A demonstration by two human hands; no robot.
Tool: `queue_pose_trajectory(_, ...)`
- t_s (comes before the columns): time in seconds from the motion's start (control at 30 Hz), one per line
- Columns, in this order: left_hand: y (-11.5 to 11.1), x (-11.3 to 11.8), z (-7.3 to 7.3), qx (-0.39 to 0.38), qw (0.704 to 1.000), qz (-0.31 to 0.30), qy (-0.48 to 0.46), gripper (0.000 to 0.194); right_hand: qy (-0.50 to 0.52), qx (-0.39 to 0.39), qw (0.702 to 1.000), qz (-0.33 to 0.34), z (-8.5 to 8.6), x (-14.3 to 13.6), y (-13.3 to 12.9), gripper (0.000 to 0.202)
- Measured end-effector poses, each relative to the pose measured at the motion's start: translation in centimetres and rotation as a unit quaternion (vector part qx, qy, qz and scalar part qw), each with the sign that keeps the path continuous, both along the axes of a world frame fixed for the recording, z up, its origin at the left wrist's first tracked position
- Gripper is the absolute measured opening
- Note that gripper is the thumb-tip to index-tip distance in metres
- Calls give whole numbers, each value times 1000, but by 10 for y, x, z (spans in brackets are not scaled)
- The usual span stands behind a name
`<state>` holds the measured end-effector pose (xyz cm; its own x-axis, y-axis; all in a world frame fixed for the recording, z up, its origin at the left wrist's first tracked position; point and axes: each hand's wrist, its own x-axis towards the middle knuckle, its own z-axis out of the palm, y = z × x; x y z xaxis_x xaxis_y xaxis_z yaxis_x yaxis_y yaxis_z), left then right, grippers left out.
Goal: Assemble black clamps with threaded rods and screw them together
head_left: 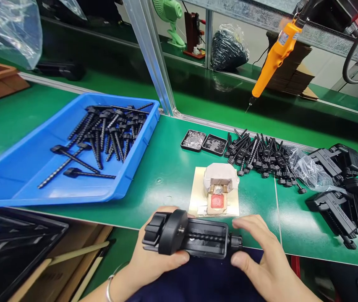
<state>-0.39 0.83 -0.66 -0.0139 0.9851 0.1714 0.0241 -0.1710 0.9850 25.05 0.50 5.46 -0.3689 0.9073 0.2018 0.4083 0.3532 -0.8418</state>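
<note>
A black plastic clamp (207, 237) with a threaded rod along its open channel lies across my left hand (153, 251). The fingers of that hand wrap behind the clamp, and its thumb presses on the near side. A rounded jaw and a ribbed knob sit at the clamp's left end. My right hand (260, 247) is open at the other end, its thumb and fingers apart on either side of a small knob (236, 242). Just beyond stands a pale fixture (221, 178) with a red pad (217, 201), set on a cream board (197, 197).
A blue tray (116, 193) at left holds several black threaded rods (97, 138). Two small parts trays (194, 139) stand behind the fixture, beside a pile of black screws (260, 153). Black clamps (333, 209) lie at right. An orange electric screwdriver (273, 61) hangs overhead.
</note>
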Motion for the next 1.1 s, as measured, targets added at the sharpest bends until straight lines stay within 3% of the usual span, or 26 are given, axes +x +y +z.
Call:
queue_pose_trajectory(0.17, 0, 2, 5, 2, 1000, -26, 8, 49, -8, 23, 999, 28, -2, 1, 3, 22)
queue_pose_trajectory(0.23, 2, 4, 11, 36, 999, -21, 22, 44, -25, 93, 995, 22, -6, -1, 4, 9)
queue_pose_trajectory(0.37, 4, 5, 20, 99, 992, -20, 71, 44, -40, 236, 971, 27, -12, -3, 8, 25)
queue_pose_trajectory(0.47, 4, 1, 22, 111, 991, -21, 78, 46, -15, 144, 988, 44, -7, 0, 11, 19)
queue_pose_trajectory(0.53, 4, -1, 22, 101, 992, -27, 72, 47, -13, 42, 997, 65, -1, 4, 13, 32)
queue_pose_trajectory(0.6, 4, -1, 20, 93, 993, -34, 64, 47, -11, -12, 996, 85, 4, 6, 15, 37)
queue_pose_trajectory(0.67, 4, 1, 19, 86, 994, -41, 58, 44, -11, 4, 995, 95, 8, 6, 15, 33)
queue_pose_trajectory(0.77, 4, 6, 18, 68, 996, -44, 41, 43, -31, 126, 988, 84, 8, 2, 14, 17)
queue_pose_trajectory(0.87, 6, 9, 19, 71, 996, -36, 32, 43, -79, 258, 960, 76, 3, 0, 12, 12)
queue_pose_trajectory(0.93, 7, 9, 19, 90, 994, -47, 38, 40, -118, 303, 942, 83, -1, 1, 11, 14)
queue_pose_trajectory(1.0, 7, 7, 18, 106, 992, -53, 51, 40, -110, 287, 947, 92, -3, 3, 11, 15)
queue_pose_trajectory(1.1, 5, 4, 16, 125, 988, -46, 76, 43, -32, 137, 986, 91, 0, 8, 11, 19)
